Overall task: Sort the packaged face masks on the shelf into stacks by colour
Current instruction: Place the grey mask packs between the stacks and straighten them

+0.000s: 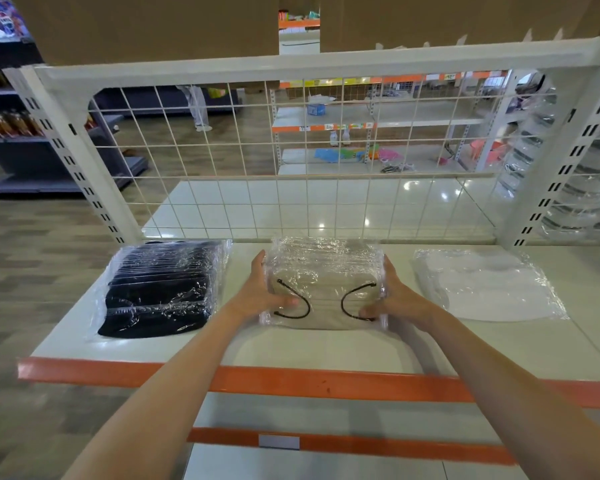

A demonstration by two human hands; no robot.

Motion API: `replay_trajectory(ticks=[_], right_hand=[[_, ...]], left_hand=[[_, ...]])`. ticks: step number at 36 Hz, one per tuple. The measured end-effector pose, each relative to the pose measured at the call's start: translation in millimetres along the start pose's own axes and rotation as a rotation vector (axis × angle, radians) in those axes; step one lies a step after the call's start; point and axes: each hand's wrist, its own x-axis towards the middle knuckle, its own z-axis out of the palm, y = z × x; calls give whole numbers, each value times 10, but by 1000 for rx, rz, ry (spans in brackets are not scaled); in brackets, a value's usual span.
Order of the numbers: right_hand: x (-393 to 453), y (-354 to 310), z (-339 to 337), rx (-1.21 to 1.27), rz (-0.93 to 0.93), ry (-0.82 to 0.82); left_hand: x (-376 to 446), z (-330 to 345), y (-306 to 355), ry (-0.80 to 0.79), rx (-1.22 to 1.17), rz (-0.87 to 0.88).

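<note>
Three stacks of plastic-wrapped face masks lie on the white shelf (291, 348). The black stack (160, 289) is on the left, the beige stack (326, 271) with black ear loops is in the middle, and the white stack (489, 285) is on the right. My left hand (260, 292) grips the left side of the beige stack, thumb on top. My right hand (395, 296) grips its right side, thumb on top near an ear loop.
A white wire grid panel (291, 161) closes the back of the shelf between slotted uprights. An orange strip (291, 379) edges the shelf front, with a lower shelf beneath. Clear packages hang at the far right (582, 188). Other store shelving stands beyond.
</note>
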Motion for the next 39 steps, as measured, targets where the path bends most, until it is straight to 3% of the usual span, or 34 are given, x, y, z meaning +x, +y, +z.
replay_trajectory(ticks=[4,13,21,27,34,39], right_hand=[[42,-10,-39,-39,118,-20],[48,-115,-33,-248,189,32],[-15,-238,34,-633,273,116],[-111,-287,76,-771,302,111],[-233,-405,34,-1070,280,148],[-300,-494,-168,-1276,173,163]], left_hand=[[22,-44,-8,-31,-13,-38],[-4,-108,-12,-86,203,-92],[-16,-191,135,-134,562,-127],[80,-276,291,-136,905,-213],[48,-151,653,-112,1441,-111],[107,277,996,-123,1545,1]])
